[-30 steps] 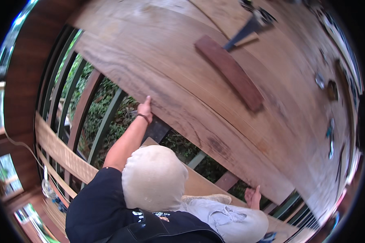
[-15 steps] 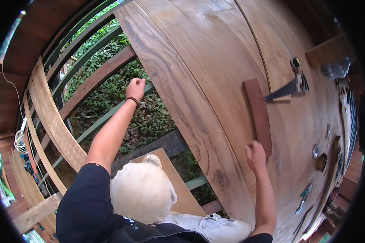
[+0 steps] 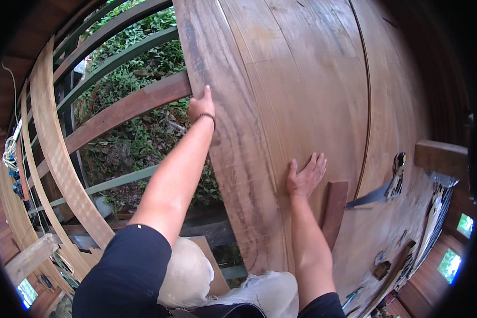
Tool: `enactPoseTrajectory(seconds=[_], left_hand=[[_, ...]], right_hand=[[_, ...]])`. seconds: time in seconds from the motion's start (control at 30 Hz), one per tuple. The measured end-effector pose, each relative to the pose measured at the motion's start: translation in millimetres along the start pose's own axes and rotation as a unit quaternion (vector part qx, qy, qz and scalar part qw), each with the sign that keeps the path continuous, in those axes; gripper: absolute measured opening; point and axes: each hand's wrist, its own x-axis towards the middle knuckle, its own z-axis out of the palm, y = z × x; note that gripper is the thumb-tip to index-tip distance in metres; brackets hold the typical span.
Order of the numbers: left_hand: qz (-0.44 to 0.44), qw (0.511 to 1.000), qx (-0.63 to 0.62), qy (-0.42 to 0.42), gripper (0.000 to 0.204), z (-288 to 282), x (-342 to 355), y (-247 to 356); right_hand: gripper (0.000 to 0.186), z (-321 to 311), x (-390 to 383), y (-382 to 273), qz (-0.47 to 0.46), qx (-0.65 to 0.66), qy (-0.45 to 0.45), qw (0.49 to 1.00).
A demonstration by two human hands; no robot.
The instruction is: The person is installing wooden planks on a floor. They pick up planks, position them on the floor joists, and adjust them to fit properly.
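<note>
My left hand point(image 3: 201, 107) is at the open edge of the outermost floorboard point(image 3: 230, 159), a wide plank with dark streaked grain. Its thumb lies on the top face, and the other fingers curl at the edge, partly hidden. Flat on the neighbouring planks point(image 3: 286, 100) rests my right hand point(image 3: 305, 177), fingers spread, holding nothing. Just right of that forearm lies a short reddish-brown wood block point(image 3: 334, 212). A handsaw point(image 3: 373, 196) sits beyond the block, its blade pointing toward it.
Left of the laid boards, green and brown joists point(image 3: 127, 111) span open gaps above plants and soil. Long loose boards point(image 3: 55, 127) lie across the joists. A brown timber point(image 3: 441, 156) stands at the far right. A coiled cord point(image 3: 9, 151) hangs at the left.
My left hand has come from above the gap to the plank's edge. The right hand has left the wood block, moved forward and left, and opened flat on the boards. The view has shifted.
</note>
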Motion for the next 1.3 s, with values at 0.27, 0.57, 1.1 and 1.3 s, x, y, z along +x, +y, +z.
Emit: enactPoseTrajectory(seconds=[0.27, 0.57, 1.1, 1.3], left_hand=[[0.014, 0.995, 0.091, 0.024, 0.076, -14.2, -14.7, 12.4], [0.02, 0.996, 0.077, 0.037, 0.072, -8.3, -16.3, 14.7], [0.042, 0.995, 0.082, 0.047, 0.072, -1.5, -12.7, 8.7], [0.049, 0.998, -0.036, 0.034, 0.062, -10.7, -10.9, -0.2]], right_hand=[[0.088, -10.1, 6.3, -13.5, 0.01, -0.037, -0.053, 0.998], [0.09, -9.7, 7.5, -9.7, -0.01, -0.044, -0.042, 0.998], [0.08, 47.8, 269.9, -91.2, 0.157, -0.055, 0.028, 0.986], [0.083, 48.9, 265.9, -92.0, 0.156, -0.07, 0.014, 0.985]])
